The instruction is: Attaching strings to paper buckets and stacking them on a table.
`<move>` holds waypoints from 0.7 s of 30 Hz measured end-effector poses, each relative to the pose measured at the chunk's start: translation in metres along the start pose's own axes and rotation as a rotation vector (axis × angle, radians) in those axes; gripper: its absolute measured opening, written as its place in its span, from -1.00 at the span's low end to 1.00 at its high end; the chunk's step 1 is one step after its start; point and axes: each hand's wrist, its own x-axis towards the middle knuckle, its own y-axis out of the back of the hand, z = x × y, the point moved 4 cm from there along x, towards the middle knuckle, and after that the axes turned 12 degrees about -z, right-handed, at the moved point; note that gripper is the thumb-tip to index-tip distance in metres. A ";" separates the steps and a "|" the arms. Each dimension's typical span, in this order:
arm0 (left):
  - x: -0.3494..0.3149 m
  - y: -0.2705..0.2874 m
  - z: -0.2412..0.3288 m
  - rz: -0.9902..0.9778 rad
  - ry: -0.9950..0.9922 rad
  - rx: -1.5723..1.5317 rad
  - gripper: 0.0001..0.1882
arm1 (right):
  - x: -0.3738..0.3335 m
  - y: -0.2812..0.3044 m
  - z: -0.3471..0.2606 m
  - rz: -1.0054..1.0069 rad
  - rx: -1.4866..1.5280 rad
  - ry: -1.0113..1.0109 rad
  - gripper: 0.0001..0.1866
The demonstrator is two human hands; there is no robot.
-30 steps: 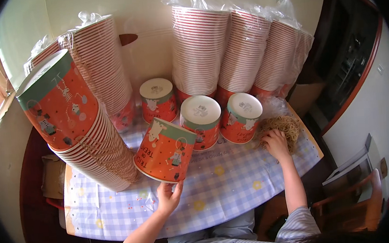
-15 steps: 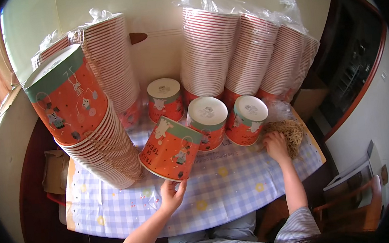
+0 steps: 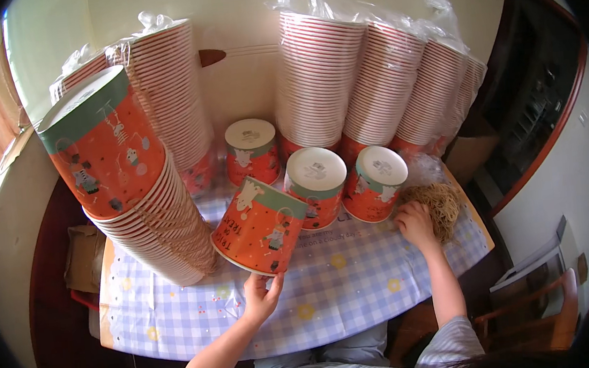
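One tilted orange-and-green paper bucket (image 3: 259,225) was gripped at its rim by the left hand (image 3: 260,299). Right of the bucket, the right hand (image 3: 417,228) touched tan cords (image 3: 442,207); its grip was indeterminable.

1. On the tablecloth (image 3: 202,332), the loose stack (image 3: 148,228) leans at the left, before the left wrapped stacks (image 3: 169,97).
2. Right of it is the tilted bucket (image 3: 260,228), the left hand (image 3: 262,297) at its near rim.
3. Behind that stands the rear bucket (image 3: 253,161); to its right stand two single buckets (image 3: 317,199) (side by side).
4. The right wrapped stacks (image 3: 380,82) stand behind those two.
5. Rightmost lies the string bundle (image 3: 443,206), the right hand (image 3: 417,226) at its left side.
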 end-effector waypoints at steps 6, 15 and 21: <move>0.000 0.002 -0.004 0.050 0.008 0.051 -0.85 | 0.014 0.026 -0.099 0.151 0.386 0.261 -0.98; 0.002 0.004 0.001 0.037 0.021 -0.037 -0.83 | 0.051 0.091 -0.214 0.062 0.955 0.507 -0.92; 0.003 0.004 0.008 0.004 0.039 -0.055 -0.84 | 0.055 0.084 -0.231 -0.051 0.878 0.557 -0.89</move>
